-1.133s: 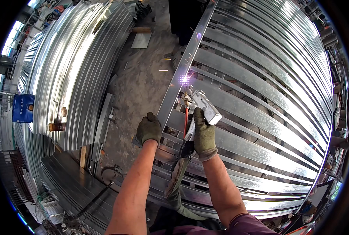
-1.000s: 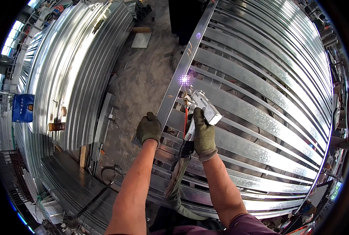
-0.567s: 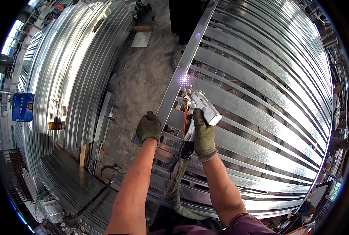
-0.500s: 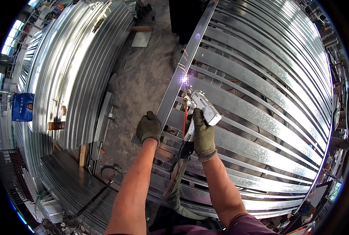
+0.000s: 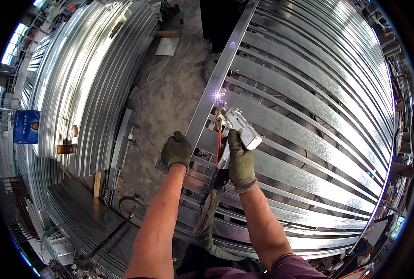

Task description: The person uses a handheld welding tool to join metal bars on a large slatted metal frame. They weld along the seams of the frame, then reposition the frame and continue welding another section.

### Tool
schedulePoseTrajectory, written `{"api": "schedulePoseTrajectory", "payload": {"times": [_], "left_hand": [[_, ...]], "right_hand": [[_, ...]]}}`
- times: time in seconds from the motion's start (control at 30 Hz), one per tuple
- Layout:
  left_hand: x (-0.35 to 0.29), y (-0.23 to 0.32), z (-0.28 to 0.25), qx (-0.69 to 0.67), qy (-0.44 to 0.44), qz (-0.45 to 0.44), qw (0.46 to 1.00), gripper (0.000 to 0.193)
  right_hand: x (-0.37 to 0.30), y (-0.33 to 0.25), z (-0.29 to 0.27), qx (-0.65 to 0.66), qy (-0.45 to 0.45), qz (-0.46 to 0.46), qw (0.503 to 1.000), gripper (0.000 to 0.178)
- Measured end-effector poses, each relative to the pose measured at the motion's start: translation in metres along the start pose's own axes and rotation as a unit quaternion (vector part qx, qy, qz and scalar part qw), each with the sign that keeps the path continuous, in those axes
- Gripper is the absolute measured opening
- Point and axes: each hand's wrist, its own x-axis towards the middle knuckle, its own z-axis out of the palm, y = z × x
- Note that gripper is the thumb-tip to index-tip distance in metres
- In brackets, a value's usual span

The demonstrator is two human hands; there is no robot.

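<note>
My right hand [image 5: 242,160], in an olive work glove, is wrapped round the grip of a silver handheld welding gun [image 5: 240,128]. The gun's brass-coloured nozzle points away from me, and a bright violet-white weld spot [image 5: 218,95] glows just beyond its tip. That spot lies where a flat cross slat [image 5: 262,109] meets the long metal side rail [image 5: 210,100]. A red hose [image 5: 219,146] runs down from the nozzle, and a sleeved cable [image 5: 209,218] hangs toward my body. My gloved left hand [image 5: 176,149] is closed beside the rail's near part; what its fingers hold is hidden.
Shiny metal slats fill the right side, with gaps between them. Tall stacks of metal profiles [image 5: 95,69] stand on the left, bearing a blue bag [image 5: 26,126]. A pale plate [image 5: 167,46] lies on the brown floor [image 5: 165,93]. A dark upright object [image 5: 218,21] stands at the far end.
The weld glow stays at almost the same place on the joint. Orange spark streaks above it are gone. My hands and the gun have barely moved.
</note>
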Motion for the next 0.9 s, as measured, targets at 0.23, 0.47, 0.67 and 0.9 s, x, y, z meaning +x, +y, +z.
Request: {"api": "schedulePoseTrajectory", "payload": {"times": [0.23,0.47,0.67,0.9], "left_hand": [[-0.0028,0.0024,-0.002,0.002,-0.004,-0.003,1.0,0.064],[-0.0022,0.0024,-0.0009,0.009,0.0,0.0,1.0,0.064],[-0.0003,0.0006,0.0024,0.005,0.001,0.0,1.0,0.065],[0.0011,-0.002,0.0062,-0.007,0.012,0.0,1.0,0.065]], "right_hand": [[-0.0023,-0.0006,-0.0018,-0.031,-0.002,0.008,0.999,0.04],[-0.0038,0.0001,-0.0033,-0.022,-0.005,0.007,1.0,0.038],[-0.0035,0.0019,-0.004,0.006,-0.004,0.015,1.0,0.037],[-0.006,-0.0013,-0.005,-0.008,-0.013,0.024,1.0,0.037]]}}
